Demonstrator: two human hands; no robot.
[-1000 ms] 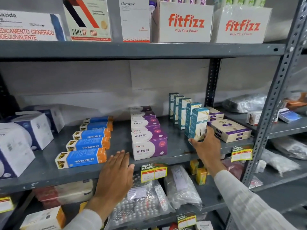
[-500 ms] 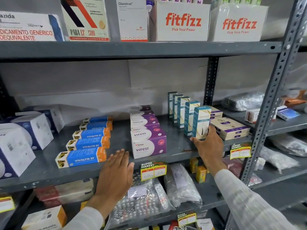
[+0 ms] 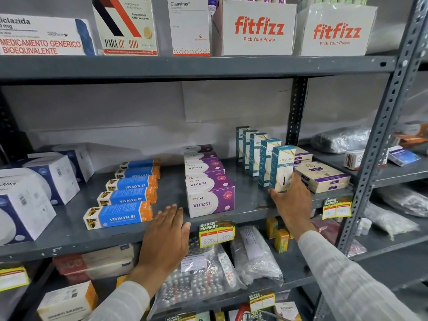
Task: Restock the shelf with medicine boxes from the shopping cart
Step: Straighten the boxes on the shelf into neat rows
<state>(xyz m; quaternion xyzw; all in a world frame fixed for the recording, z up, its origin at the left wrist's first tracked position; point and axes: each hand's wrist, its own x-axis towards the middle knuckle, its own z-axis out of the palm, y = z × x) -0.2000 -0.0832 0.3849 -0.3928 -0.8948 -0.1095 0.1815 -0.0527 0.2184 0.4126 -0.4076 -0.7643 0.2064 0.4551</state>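
Note:
A row of several upright teal-and-white Ketocase boxes stands on the grey middle shelf (image 3: 250,200). My right hand (image 3: 290,201) grips the front Ketocase box (image 3: 283,166) at its base, thumb on the left and fingers on the right, with the box standing on the shelf. My left hand (image 3: 165,237) lies flat, fingers apart, on the shelf's front edge between the blue-and-orange Vivalyn EF boxes (image 3: 120,214) and the purple-and-white Virest boxes (image 3: 209,200). It holds nothing. The shopping cart is out of sight.
Flat cream-and-purple boxes (image 3: 323,176) lie right of the Ketocase row. Large white-and-blue boxes (image 3: 27,200) fill the left end. Fitfizz cartons (image 3: 258,28) sit on the upper shelf. Bagged blister packs (image 3: 199,279) lie below. A grey upright post (image 3: 379,144) stands at right.
My right hand has shifted the front Ketocase box slightly right and straightened it in line with the row. My left hand has stayed flat on the shelf edge.

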